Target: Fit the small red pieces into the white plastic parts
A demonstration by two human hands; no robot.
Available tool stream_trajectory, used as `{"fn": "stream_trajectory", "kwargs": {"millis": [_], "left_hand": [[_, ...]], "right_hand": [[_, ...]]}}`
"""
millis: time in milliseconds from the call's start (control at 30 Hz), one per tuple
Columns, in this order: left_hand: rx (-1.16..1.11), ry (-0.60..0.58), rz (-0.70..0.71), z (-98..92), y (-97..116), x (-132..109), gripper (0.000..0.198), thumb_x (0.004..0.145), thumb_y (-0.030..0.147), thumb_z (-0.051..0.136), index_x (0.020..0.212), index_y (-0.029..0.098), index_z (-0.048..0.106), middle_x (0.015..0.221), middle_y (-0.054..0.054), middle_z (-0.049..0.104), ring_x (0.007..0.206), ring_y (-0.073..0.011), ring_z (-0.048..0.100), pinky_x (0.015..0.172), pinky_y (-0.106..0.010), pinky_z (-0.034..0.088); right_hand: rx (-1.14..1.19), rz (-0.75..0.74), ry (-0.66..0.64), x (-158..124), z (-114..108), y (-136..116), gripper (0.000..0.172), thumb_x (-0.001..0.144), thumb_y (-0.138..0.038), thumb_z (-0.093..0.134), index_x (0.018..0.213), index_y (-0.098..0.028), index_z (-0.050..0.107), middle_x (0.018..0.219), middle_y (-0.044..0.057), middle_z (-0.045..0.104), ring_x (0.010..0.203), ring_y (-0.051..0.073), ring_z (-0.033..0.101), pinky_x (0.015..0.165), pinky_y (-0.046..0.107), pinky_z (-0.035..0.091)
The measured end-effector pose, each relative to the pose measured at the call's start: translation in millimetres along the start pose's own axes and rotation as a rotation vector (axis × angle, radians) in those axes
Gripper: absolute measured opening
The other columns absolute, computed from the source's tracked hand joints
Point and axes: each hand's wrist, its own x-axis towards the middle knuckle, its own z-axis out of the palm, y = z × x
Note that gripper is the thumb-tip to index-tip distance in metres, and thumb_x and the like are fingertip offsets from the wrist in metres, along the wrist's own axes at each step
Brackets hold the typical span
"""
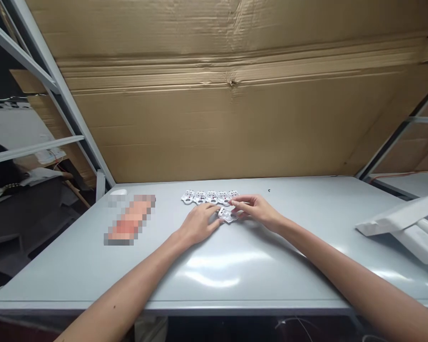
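Observation:
A small white moulded plastic part (228,215) lies on the grey table between my hands, in front of a row of several similar parts. My left hand (199,222) grips its left side, thumb at the near edge and fingers at the far edge. My right hand (259,212) is at the part's right side, thumb and index finger pinched together just above it. Whatever is between those fingertips is too small to make out. In the row, one white plastic part (187,197) stands at the left end; my right fingers partly cover the right end.
A blurred-out orange and red object (131,219) lies on the left of the table (292,280), with a white item (118,192) behind it. White block-like pieces (406,223) rest at the right. A tiny black bit (269,190) lies farther back. Cardboard (214,133) walls the rear.

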Motion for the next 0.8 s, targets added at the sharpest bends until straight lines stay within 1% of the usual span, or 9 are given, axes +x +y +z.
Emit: {"fn": "stream_trajectory", "kwargs": {"millis": [133, 233, 300, 400, 467, 533, 633, 700, 800], "left_hand": [[-0.032, 0.020, 0.012, 2.6, -5, -1, 0.029, 0.098, 0.030, 0.051, 0.122, 0.021, 0.063, 0.124, -0.008, 0.065, 0.113, -0.0245, 0.059, 0.097, -0.037, 0.048], [-0.050, 0.017, 0.007, 3.0, -7, -1, 0.028, 0.099, 0.029, 0.048, 0.122, 0.022, 0.063, 0.123, -0.007, 0.065, 0.113, -0.0240, 0.059, 0.096, -0.036, 0.049], [-0.052, 0.013, 0.007, 2.4, -8, -1, 0.028, 0.099, 0.029, 0.048, 0.122, 0.021, 0.063, 0.122, -0.007, 0.064, 0.112, -0.0240, 0.059, 0.095, -0.036, 0.049], [-0.041, 0.009, 0.021, 0.1, -7, -2, 0.026, 0.098, 0.028, 0.050, 0.119, 0.021, 0.063, 0.121, -0.007, 0.064, 0.110, -0.0238, 0.060, 0.094, -0.037, 0.049], [-0.028, 0.002, 0.025, -2.0, -5, -3, 0.022, 0.097, 0.028, 0.052, 0.114, 0.021, 0.064, 0.119, -0.007, 0.065, 0.109, -0.0240, 0.060, 0.093, -0.037, 0.050], [-0.017, 0.003, 0.026, -4.1, -2, -3, 0.017, 0.096, 0.029, 0.055, 0.107, 0.021, 0.065, 0.116, -0.006, 0.066, 0.108, -0.0243, 0.061, 0.092, -0.037, 0.050], [-0.006, 0.018, 0.012, -5.2, 1, -4, 0.014, 0.093, 0.031, 0.060, 0.101, 0.020, 0.064, 0.110, -0.006, 0.067, 0.105, -0.0248, 0.062, 0.090, -0.038, 0.050], [0.001, 0.027, -0.009, -4.0, 1, -3, 0.021, 0.091, 0.036, 0.063, 0.104, 0.019, 0.062, 0.108, -0.007, 0.067, 0.102, -0.0255, 0.062, 0.087, -0.039, 0.051], [0.001, 0.025, -0.014, -0.8, 1, -1, 0.034, 0.088, 0.042, 0.066, 0.112, 0.019, 0.060, 0.110, -0.008, 0.067, 0.100, -0.0268, 0.062, 0.085, -0.040, 0.051]], "right_hand": [[-0.161, -0.155, -0.009, 1, -1, 0, 0.038, 0.084, -0.053, 0.063, 0.079, -0.016, 0.071, 0.089, 0.007, 0.068, 0.083, 0.020, 0.062, 0.078, 0.033, 0.049], [-0.237, -0.152, 0.013, 2, -3, 3, 0.039, 0.086, -0.052, 0.060, 0.077, -0.017, 0.071, 0.082, 0.005, 0.069, 0.078, 0.020, 0.062, 0.073, 0.032, 0.048], [-0.254, -0.128, 0.031, 2, -4, 6, 0.037, 0.087, -0.050, 0.058, 0.083, -0.017, 0.074, 0.082, 0.006, 0.071, 0.078, 0.021, 0.063, 0.073, 0.033, 0.048], [-0.304, -0.159, 0.036, 3, -6, 10, 0.033, 0.089, -0.043, 0.057, 0.098, -0.018, 0.076, 0.096, 0.008, 0.075, 0.089, 0.025, 0.067, 0.081, 0.036, 0.050], [-0.373, -0.195, 0.061, 3, -7, 13, 0.031, 0.089, -0.039, 0.057, 0.106, -0.019, 0.075, 0.106, 0.008, 0.075, 0.094, 0.026, 0.068, 0.085, 0.038, 0.051], [-0.428, -0.219, 0.107, 2, -7, 14, 0.032, 0.088, -0.037, 0.058, 0.110, -0.020, 0.074, 0.109, 0.008, 0.075, 0.094, 0.026, 0.069, 0.084, 0.038, 0.052], [-0.471, -0.259, 0.150, 1, -6, 15, 0.026, 0.087, -0.035, 0.058, 0.102, -0.021, 0.075, 0.104, 0.007, 0.076, 0.090, 0.025, 0.070, 0.082, 0.038, 0.053], [-0.479, -0.291, 0.154, 0, -4, 15, 0.023, 0.087, -0.033, 0.058, 0.094, -0.022, 0.076, 0.100, 0.006, 0.077, 0.089, 0.024, 0.070, 0.081, 0.037, 0.053], [-0.510, -0.322, 0.129, 1, -1, 16, 0.020, 0.087, -0.030, 0.058, 0.089, -0.022, 0.076, 0.093, 0.005, 0.077, 0.081, 0.023, 0.069, 0.075, 0.036, 0.052]]}}
